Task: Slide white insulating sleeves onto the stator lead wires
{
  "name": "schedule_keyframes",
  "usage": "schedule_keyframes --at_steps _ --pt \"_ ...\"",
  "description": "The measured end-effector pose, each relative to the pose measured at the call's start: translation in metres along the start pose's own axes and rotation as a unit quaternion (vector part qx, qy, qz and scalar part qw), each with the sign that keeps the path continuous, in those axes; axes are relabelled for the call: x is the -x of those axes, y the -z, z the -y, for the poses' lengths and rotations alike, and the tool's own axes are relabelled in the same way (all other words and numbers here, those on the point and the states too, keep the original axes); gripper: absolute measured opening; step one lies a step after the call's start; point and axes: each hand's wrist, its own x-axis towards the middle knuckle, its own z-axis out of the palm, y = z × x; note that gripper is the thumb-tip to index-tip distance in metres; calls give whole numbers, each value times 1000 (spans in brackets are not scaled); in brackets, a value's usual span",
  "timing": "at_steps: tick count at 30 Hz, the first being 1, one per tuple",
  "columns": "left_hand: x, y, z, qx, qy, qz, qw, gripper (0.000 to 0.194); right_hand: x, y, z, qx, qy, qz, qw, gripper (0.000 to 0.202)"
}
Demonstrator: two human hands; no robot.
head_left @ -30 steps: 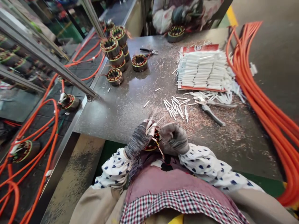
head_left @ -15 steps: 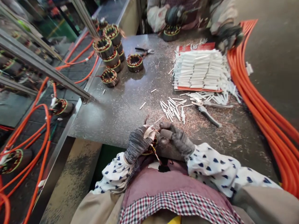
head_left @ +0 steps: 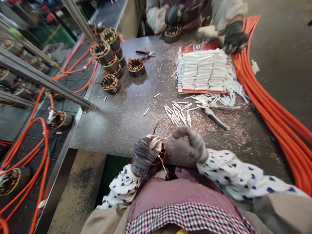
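In a grey striped glove, my left hand (head_left: 144,153) is closed in a pinch on thin wires (head_left: 166,137) above a wound motor stator (head_left: 162,152). The stator sits at the table's near edge, partly covered by that hand. A twisted lead (head_left: 162,161) hangs from it toward my apron. My right hand (head_left: 191,144), gloved in grey, is just right of the wire ends. Its fingers are curved and apart, with nothing visible in them. Beyond both hands lies a loose group of short white sleeves (head_left: 177,113).
A large stack of white sleeves (head_left: 203,71) lies farther back, with grey-handled pliers (head_left: 216,118) in front. Several stators (head_left: 136,67) and dark-handled cutters (head_left: 145,53) are at back left. Orange tubing (head_left: 265,100) runs along the right. A co-worker's gloved hand (head_left: 235,38) rests near it.
My right hand has drawn away from the wires, its fingers opening. My left hand keeps its pinch. Opposite, the co-worker's hand by the tubing has shifted, and the whole view has moved slightly.
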Motion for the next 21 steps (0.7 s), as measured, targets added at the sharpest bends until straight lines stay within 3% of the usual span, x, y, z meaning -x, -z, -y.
schedule_keyframes --at_steps 1,4,6,9,12,15,18,21 --pt "0 0 1 6 -6 5 1000 11 -4 1 2 34 15 -4 999 35" --pt "1 0 2 -1 -13 -6 1000 11 -10 -7 4 70 7 61 996 31" --pt "3 0 0 -14 -17 -15 1000 11 -1 -16 -1 30 -34 100 994 49" --pt "5 0 -3 -23 -29 -5 999 11 22 -16 -8 -36 -66 89 993 58" --pt "4 0 -3 -19 -29 10 999 11 37 -6 -9 -35 -45 55 997 55" --pt "4 -1 0 -18 -28 1 999 11 33 1 -5 97 29 32 994 44" --pt "7 -4 2 -16 -40 -20 999 12 22 2 0 269 116 7 956 34" --pt "7 -5 5 -20 -50 -1 999 12 15 6 1 344 132 7 930 27"
